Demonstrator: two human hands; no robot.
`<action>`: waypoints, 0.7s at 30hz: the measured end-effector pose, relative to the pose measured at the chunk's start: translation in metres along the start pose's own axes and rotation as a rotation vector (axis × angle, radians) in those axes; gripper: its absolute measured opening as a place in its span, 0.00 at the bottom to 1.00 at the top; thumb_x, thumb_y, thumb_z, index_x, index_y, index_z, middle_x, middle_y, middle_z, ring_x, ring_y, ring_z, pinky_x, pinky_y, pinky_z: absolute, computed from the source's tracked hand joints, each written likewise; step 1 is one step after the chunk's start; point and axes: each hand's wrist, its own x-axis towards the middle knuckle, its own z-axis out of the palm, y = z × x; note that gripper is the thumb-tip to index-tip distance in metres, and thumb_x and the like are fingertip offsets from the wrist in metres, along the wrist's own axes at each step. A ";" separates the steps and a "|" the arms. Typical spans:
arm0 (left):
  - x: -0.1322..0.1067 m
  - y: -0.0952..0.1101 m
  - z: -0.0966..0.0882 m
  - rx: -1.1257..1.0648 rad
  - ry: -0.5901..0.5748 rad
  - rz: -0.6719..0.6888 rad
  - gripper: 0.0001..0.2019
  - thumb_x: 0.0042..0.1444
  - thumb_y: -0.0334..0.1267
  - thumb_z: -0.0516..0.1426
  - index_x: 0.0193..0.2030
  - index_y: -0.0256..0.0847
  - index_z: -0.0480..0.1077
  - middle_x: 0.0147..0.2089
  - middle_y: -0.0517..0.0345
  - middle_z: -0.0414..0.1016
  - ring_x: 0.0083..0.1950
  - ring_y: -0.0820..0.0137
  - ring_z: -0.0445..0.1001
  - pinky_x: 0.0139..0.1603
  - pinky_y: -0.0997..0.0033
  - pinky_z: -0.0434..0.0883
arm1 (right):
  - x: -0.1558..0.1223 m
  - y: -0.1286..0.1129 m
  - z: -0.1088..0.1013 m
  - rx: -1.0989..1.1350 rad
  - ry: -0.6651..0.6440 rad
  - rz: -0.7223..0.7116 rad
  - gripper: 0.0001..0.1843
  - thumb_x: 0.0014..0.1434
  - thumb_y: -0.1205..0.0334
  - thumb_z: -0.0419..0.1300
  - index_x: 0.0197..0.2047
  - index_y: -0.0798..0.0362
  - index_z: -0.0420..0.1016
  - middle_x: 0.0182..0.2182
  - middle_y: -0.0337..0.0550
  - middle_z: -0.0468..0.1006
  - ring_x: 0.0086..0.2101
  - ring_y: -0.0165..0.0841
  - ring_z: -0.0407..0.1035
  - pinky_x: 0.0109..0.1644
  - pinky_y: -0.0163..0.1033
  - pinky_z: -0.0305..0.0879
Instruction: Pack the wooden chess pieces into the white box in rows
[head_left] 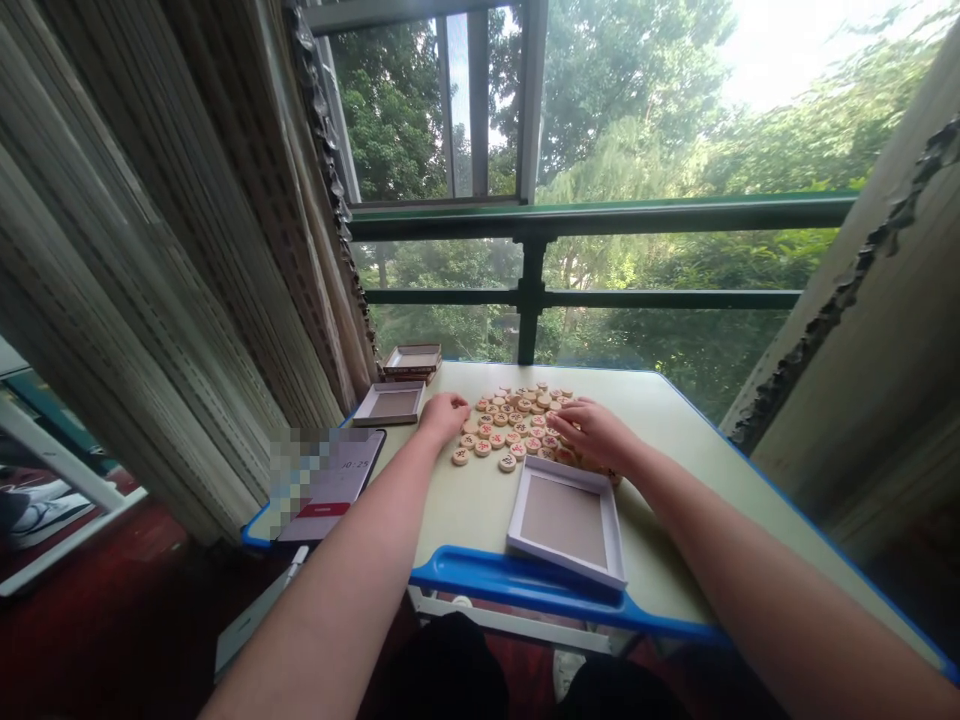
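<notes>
Right hand (592, 428) lies over round pale wooden pieces (513, 438), left hand (447, 412) curls beside them; whether either grasps any is unclear.

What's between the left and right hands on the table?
A loose spread of round pieces, many marked with red or dark characters, fills the stretch between left hand and right hand; seen in the head view.

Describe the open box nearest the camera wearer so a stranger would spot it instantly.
Start with the pale table and find the blue trough along its near side. Between that and the round pieces lies a shallow, white-walled open box. Unlike the other boxes at far left, it reaches over the blue edge.
</notes>
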 end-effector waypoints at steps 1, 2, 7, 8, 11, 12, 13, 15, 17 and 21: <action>0.000 -0.001 0.000 -0.017 0.005 0.000 0.08 0.49 0.36 0.59 0.36 0.38 0.75 0.37 0.53 0.79 0.38 0.68 0.75 0.38 0.73 0.69 | 0.000 0.001 0.000 0.004 0.002 0.005 0.28 0.64 0.47 0.43 0.27 0.52 0.76 0.24 0.45 0.75 0.31 0.35 0.66 0.40 0.40 0.61; 0.001 -0.002 -0.001 -0.035 0.013 0.002 0.08 0.49 0.36 0.59 0.37 0.38 0.75 0.38 0.54 0.79 0.37 0.70 0.75 0.37 0.74 0.69 | -0.001 0.001 -0.001 0.005 0.008 0.009 0.27 0.64 0.47 0.43 0.26 0.52 0.76 0.24 0.45 0.75 0.31 0.35 0.65 0.41 0.40 0.61; 0.002 -0.003 -0.001 -0.099 0.054 0.025 0.06 0.48 0.32 0.59 0.35 0.39 0.75 0.37 0.55 0.78 0.37 0.70 0.75 0.38 0.73 0.71 | -0.003 0.001 -0.002 -0.006 0.065 0.016 0.28 0.64 0.48 0.43 0.22 0.52 0.72 0.22 0.45 0.73 0.30 0.34 0.64 0.39 0.39 0.60; 0.002 -0.003 -0.001 -0.105 0.051 0.034 0.06 0.48 0.31 0.59 0.34 0.39 0.75 0.36 0.55 0.79 0.36 0.70 0.76 0.38 0.73 0.71 | -0.003 0.001 -0.003 -0.010 0.073 0.021 0.28 0.64 0.48 0.43 0.22 0.52 0.72 0.22 0.45 0.72 0.29 0.34 0.63 0.38 0.39 0.60; 0.001 -0.004 -0.001 -0.111 0.041 0.063 0.08 0.47 0.26 0.58 0.34 0.37 0.75 0.34 0.54 0.79 0.37 0.70 0.76 0.39 0.73 0.72 | -0.004 0.002 -0.003 -0.014 0.077 0.038 0.27 0.63 0.49 0.44 0.21 0.52 0.71 0.22 0.45 0.73 0.29 0.34 0.63 0.36 0.38 0.60; 0.001 -0.004 -0.002 -0.112 0.042 0.074 0.10 0.47 0.25 0.57 0.37 0.37 0.75 0.36 0.54 0.79 0.37 0.70 0.76 0.40 0.73 0.72 | -0.004 0.002 -0.002 -0.012 0.073 0.044 0.27 0.63 0.49 0.44 0.20 0.51 0.71 0.22 0.45 0.73 0.29 0.34 0.63 0.36 0.38 0.60; 0.000 -0.004 -0.002 -0.114 0.045 0.084 0.13 0.47 0.24 0.56 0.40 0.37 0.74 0.38 0.53 0.79 0.39 0.70 0.76 0.42 0.73 0.72 | -0.004 0.003 -0.002 -0.011 0.071 0.049 0.27 0.63 0.50 0.44 0.20 0.51 0.70 0.22 0.44 0.73 0.29 0.34 0.63 0.36 0.38 0.60; -0.003 -0.003 -0.004 -0.116 0.059 0.101 0.17 0.49 0.25 0.55 0.47 0.37 0.72 0.42 0.52 0.78 0.43 0.71 0.75 0.46 0.72 0.71 | -0.005 0.005 -0.003 -0.011 0.072 0.057 0.26 0.63 0.50 0.44 0.19 0.51 0.69 0.21 0.44 0.73 0.29 0.35 0.63 0.36 0.38 0.60; -0.007 -0.001 -0.007 -0.103 0.079 0.122 0.16 0.52 0.29 0.54 0.48 0.38 0.71 0.46 0.52 0.77 0.47 0.70 0.74 0.51 0.71 0.69 | -0.005 0.005 -0.003 -0.015 0.080 0.057 0.27 0.62 0.49 0.44 0.19 0.51 0.69 0.20 0.44 0.72 0.28 0.34 0.63 0.35 0.38 0.59; -0.016 0.007 -0.017 0.108 0.105 0.196 0.07 0.48 0.38 0.57 0.31 0.40 0.76 0.42 0.52 0.76 0.47 0.64 0.72 0.51 0.68 0.68 | -0.004 0.002 -0.006 -0.009 0.085 0.055 0.28 0.62 0.47 0.43 0.19 0.51 0.70 0.21 0.44 0.73 0.28 0.34 0.63 0.34 0.38 0.59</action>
